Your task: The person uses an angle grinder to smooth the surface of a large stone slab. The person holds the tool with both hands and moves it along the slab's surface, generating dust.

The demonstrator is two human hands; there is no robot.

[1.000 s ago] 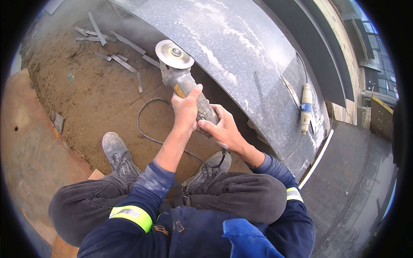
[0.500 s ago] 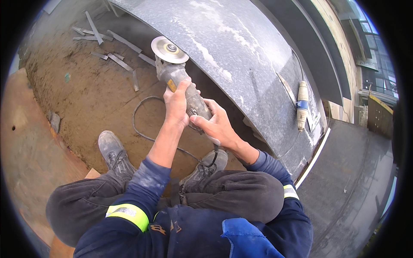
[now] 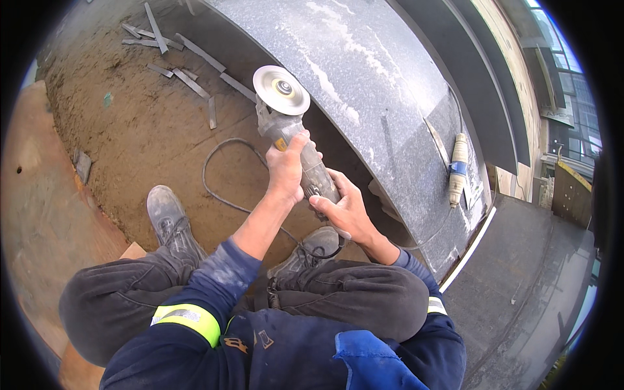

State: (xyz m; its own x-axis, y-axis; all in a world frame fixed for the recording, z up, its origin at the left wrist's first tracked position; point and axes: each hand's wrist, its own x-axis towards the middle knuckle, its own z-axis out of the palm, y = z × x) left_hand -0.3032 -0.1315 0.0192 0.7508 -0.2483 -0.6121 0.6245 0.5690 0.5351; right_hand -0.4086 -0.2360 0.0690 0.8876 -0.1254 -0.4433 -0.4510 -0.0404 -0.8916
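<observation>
Both of my hands grip a dusty grey angle grinder [image 3: 317, 179] with a pale round cutting disc [image 3: 281, 90] at its far end. My left hand [image 3: 286, 166] wraps round the body just behind the head. My right hand [image 3: 344, 205] closes round the rear of the body, its thumb on top. The disc is at the left edge of a grey stone slab [image 3: 364, 84] streaked with white dust; whether it touches the slab I cannot tell. From the grinder's back end a dark cord [image 3: 211, 188] loops over the ground on the left.
A cable connector [image 3: 458, 170] with blue tape lies on the slab's right part, beside a thin strip. Several narrow grey offcuts [image 3: 188, 83] lie on the brown dirt at far left. A plywood sheet [image 3: 58, 214] is at left, dark slabs [image 3: 448, 58] stand beyond, and a dark panel [image 3: 520, 260] is at right.
The grinder and both hands appear further right and slightly lower in the picture. The view has shifted too, with offcuts and slab edge displaced rightward. Both hands keep their hold.
</observation>
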